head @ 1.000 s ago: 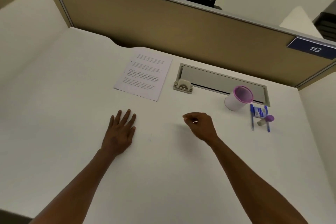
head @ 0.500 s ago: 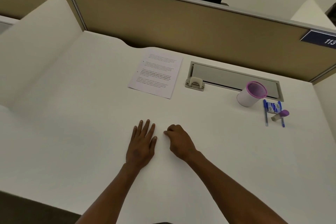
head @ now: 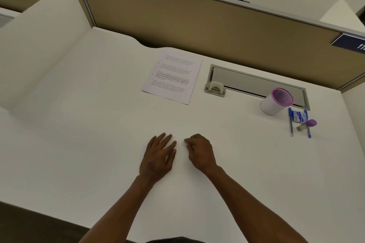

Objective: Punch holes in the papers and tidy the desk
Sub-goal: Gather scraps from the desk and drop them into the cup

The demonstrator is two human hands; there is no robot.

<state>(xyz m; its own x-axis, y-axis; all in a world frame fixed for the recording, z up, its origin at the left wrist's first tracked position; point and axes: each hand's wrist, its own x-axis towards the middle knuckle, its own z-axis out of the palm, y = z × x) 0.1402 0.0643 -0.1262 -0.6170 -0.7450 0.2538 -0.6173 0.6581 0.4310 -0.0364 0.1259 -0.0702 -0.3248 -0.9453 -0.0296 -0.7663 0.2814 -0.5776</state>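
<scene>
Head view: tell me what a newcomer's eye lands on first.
The two hands near the desk's front edge: the left hand lies flat, the right hand has its fingers curled onto the surface. Behind them a printed sheet of paper lies beside a small hole punch. Far right stands a pink-rimmed cup next to blue pens.

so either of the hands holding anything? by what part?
Left hand lies flat on the desk, holding nothing. Right hand is curled; any hold cannot be told.
</scene>
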